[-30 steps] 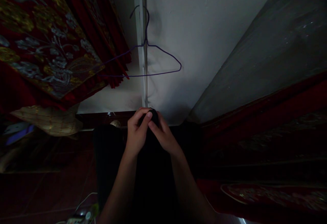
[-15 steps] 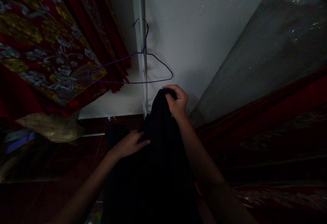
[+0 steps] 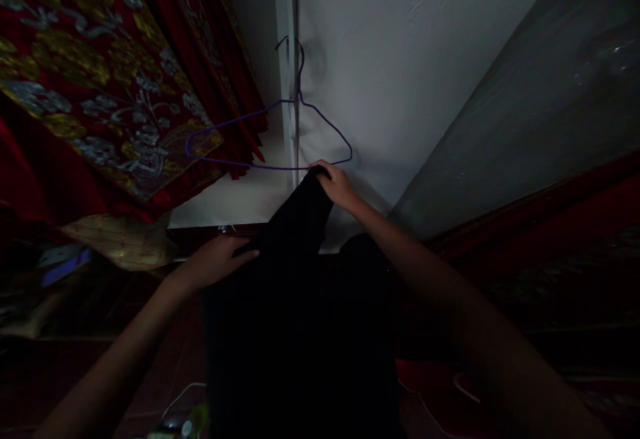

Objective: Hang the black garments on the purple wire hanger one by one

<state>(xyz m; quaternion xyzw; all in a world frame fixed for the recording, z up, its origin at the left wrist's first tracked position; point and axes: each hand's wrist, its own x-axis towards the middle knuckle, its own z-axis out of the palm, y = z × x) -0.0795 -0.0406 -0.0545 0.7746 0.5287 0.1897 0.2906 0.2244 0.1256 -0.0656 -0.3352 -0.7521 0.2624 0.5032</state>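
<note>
A piece of black cloth (image 3: 300, 215), perhaps a garment, stretches between my two hands; its kind is hard to make out in the dark. Its upper edge is pinched in my right hand (image 3: 336, 184), right at the bottom bar of a purple wire hanger (image 3: 240, 164). Lower and to the left, my left hand (image 3: 220, 259) grips another part of the cloth between thumb and fingers. The hanger hangs by its hook from a narrow white upright edge (image 3: 291, 119). Below, the cloth merges with other black fabric, so its outline is lost.
Red drapery (image 3: 100, 92) with gold and silver embroidery hangs at the left. A pale wall (image 3: 400, 45) stands ahead, with a grey plastic-like sheet (image 3: 525, 92) to the right. Dark red fabric (image 3: 550, 205) lies along the right side. A beige checked cloth (image 3: 125, 242) is at lower left.
My right hand has risen with the cloth's edge to the hanger's bottom bar. My left hand has shifted left and slightly up, drawing the cloth out at a slant.
</note>
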